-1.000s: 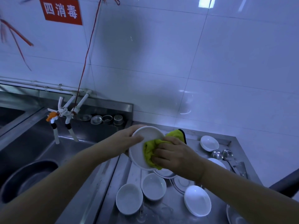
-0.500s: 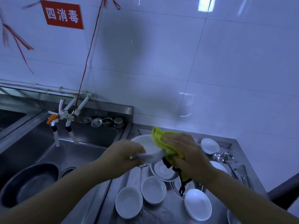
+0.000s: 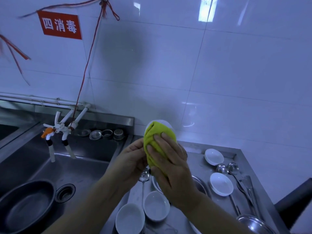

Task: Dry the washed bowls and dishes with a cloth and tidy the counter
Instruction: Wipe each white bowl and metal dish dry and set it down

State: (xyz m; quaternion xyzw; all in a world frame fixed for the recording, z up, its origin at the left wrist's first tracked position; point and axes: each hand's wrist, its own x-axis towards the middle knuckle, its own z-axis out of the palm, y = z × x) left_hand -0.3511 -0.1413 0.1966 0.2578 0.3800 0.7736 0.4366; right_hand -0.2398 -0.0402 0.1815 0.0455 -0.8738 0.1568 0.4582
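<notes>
I hold a white bowl (image 3: 164,122) up above the steel counter (image 3: 197,159); only its top rim shows behind a yellow-green cloth (image 3: 156,139). My left hand (image 3: 133,159) grips the bowl from the left. My right hand (image 3: 168,166) presses the cloth flat over the bowl, fingers spread across it. On the counter below lie several white bowls, among them bowls at front (image 3: 130,218), (image 3: 157,206), and right (image 3: 221,184), (image 3: 214,156).
A steel sink (image 3: 81,166) with a drain (image 3: 65,193) and a dark basin (image 3: 25,206) lies left. Two taps (image 3: 59,132) hang over it. Ladles and spoons (image 3: 236,174) lie on the right of the counter; a spoon (image 3: 144,177) lies under my hands.
The bowl has been raised and turned upright. My right hand has wrapped the cloth over its facing side, hiding most of it.
</notes>
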